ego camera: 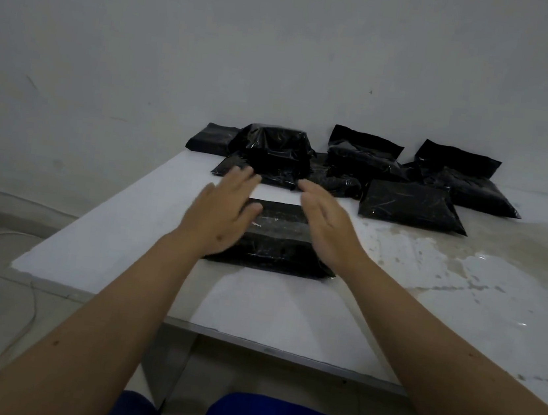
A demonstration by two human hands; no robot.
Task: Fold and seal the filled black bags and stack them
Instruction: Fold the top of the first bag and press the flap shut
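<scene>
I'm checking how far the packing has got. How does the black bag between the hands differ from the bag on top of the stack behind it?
The near bag lies flat and alone on the white table; the top stack bag sits raised on other bags. The near bag shows a flap folded across its far end; the top stack bag looks bulgier and more crumpled. The near bag lies between the left hand and right hand; the stack bag is untouched. Both are glossy black and filled.
</scene>
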